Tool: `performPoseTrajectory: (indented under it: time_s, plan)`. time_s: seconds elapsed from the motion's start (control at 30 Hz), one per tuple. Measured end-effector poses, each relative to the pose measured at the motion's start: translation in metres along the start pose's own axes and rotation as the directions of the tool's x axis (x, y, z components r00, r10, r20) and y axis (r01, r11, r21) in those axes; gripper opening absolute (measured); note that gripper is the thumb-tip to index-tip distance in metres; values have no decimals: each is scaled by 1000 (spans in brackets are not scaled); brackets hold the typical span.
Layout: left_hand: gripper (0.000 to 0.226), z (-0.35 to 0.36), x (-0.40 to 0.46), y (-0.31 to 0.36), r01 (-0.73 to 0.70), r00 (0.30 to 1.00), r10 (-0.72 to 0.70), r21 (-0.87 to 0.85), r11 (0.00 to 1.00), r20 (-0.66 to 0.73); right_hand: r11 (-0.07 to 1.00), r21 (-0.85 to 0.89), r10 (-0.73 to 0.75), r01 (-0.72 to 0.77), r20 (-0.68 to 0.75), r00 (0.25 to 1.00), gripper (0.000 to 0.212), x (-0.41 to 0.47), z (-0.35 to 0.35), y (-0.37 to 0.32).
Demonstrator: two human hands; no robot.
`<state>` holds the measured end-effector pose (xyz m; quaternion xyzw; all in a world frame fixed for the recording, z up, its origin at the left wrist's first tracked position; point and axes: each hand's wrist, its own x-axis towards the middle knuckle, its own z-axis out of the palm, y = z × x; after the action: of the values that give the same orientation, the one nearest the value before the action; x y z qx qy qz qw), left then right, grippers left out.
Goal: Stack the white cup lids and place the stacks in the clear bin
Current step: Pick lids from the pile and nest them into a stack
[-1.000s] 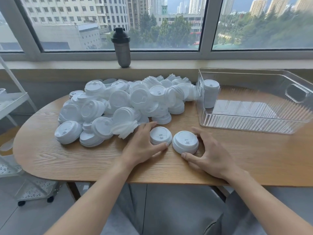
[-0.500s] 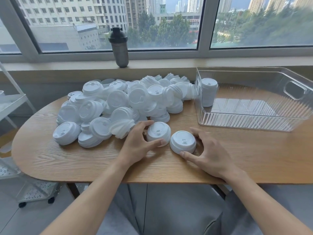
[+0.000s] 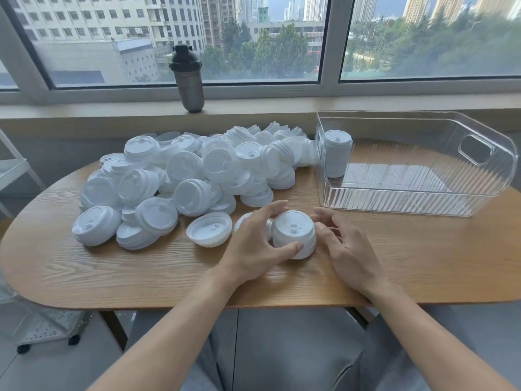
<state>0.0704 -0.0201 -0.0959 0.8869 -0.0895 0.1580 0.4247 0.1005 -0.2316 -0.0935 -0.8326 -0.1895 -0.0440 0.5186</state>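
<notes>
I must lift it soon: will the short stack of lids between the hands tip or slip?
The short stack probably lifts lightly: thin plastic lids. It looks nested and squat, so tipping seems unlikely. The left hand grips it; smooth sides might slip.

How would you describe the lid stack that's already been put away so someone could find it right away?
Start at the clear ribbed plastic bin on the right of the oval wooden table. In its far left corner stands a tall upright stack of white cup lids. Unlike the loose pile outside, it alone sits inside the bin.

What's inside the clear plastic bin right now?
One upright stack of white cup lids stands in the near-left corner of the clear plastic bin. The remaining ribbed floor shows bare; nothing hidden, since the walls are see-through.
</notes>
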Motion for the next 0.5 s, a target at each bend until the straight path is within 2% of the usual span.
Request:
performPoseTrajectory:
  time_s: [0.23,0.5]
  plan:
    - [81,7,0,-1,-14,1000,14,70,997,-1,995,-79,-55,57,29,998,26,1,2,2]
    - [82,6,-2,2,-25,1000,24,160,987,5,972,-212,-82,98,83,993,34,2,4,7]
